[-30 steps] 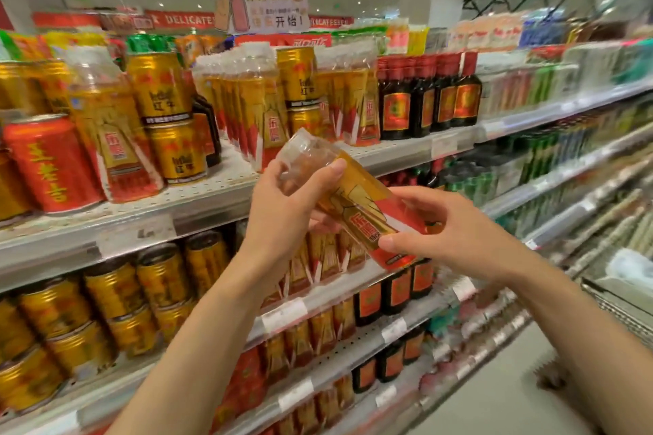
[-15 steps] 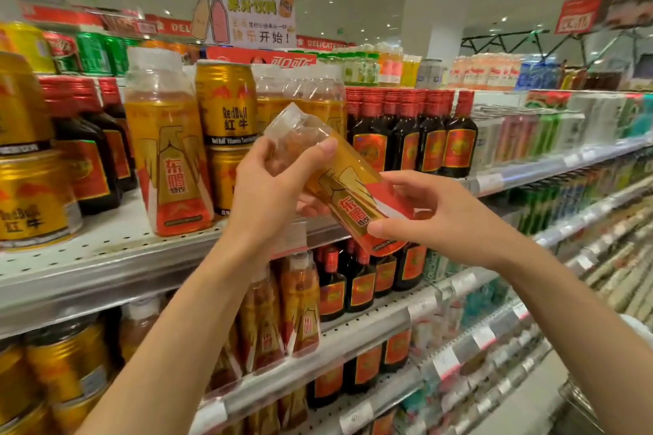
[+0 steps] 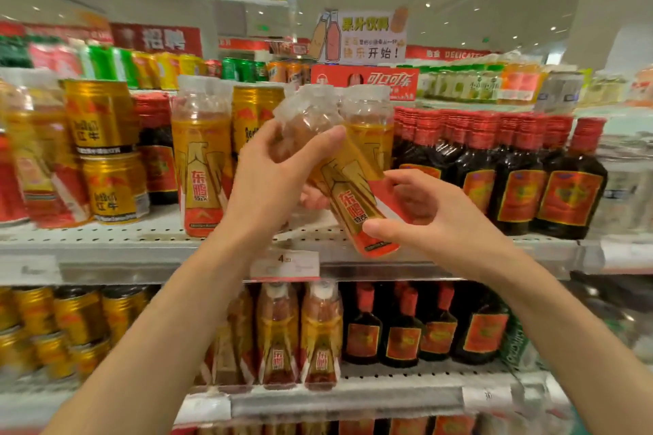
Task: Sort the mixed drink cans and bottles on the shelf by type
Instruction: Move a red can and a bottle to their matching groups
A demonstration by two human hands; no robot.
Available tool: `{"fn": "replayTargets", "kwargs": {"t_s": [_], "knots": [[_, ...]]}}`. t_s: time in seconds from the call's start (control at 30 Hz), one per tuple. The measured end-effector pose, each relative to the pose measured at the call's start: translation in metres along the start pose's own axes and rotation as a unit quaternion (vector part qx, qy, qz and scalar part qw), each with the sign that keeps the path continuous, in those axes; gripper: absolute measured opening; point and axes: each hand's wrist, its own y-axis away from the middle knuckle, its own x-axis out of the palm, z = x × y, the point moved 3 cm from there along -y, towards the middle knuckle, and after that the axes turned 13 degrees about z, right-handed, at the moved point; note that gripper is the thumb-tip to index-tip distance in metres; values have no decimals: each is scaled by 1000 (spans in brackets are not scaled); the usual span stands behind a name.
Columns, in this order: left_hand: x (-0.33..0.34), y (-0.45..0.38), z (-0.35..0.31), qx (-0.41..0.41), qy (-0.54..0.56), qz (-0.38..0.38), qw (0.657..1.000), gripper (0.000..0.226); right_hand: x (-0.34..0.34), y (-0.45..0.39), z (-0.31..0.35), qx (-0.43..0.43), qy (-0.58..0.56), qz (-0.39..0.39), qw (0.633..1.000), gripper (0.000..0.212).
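Note:
I hold one yellow-and-red labelled drink bottle (image 3: 353, 187) tilted, cap up-left, in front of the upper shelf (image 3: 106, 240). My left hand (image 3: 272, 180) grips its clear neck. My right hand (image 3: 431, 219) holds its lower end, thumb on the base. A matching bottle (image 3: 201, 155) stands upright on the shelf to the left, with gold cans (image 3: 109, 152) stacked two high beside it. Another matching bottle (image 3: 371, 124) stands behind the held one. Dark bottles with red caps (image 3: 530, 173) fill the shelf's right side.
The shelf below carries gold cans (image 3: 70, 325) on the left, more yellow bottles (image 3: 300, 335) in the middle and dark bottles (image 3: 424, 328) on the right. A price tag (image 3: 284, 263) hangs on the upper shelf's edge. Signs and other drinks stand behind the top row.
The view has swung to face the shelf squarely and closer. Both hands keep their hold on the tilted bottle, which sits a little higher against the upper shelf.

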Motion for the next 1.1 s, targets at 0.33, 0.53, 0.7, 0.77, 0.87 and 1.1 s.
{"fn": "replayTargets", "kwargs": {"t_s": [0.33,0.53,0.7,0.77,0.87,1.1], "knots": [[-19,6,-23,11,-127,-42,991,37,34,-26,3,-72,14,-9,997,72],[-17,2,-27,45,-241,-29,969,66,44,-26,9,-75,30,-37,996,47],[-14,-3,-24,66,-300,-41,951,84,47,-23,13,-77,43,-83,993,57],[-15,-5,-21,68,-308,-45,948,88,49,-22,15,-75,47,-106,990,69],[-13,-11,-17,82,-336,-47,937,90,49,-21,16,-66,67,-129,987,72],[-14,-9,-10,107,-351,-15,930,86,52,-22,16,-64,77,-153,983,69]]}}
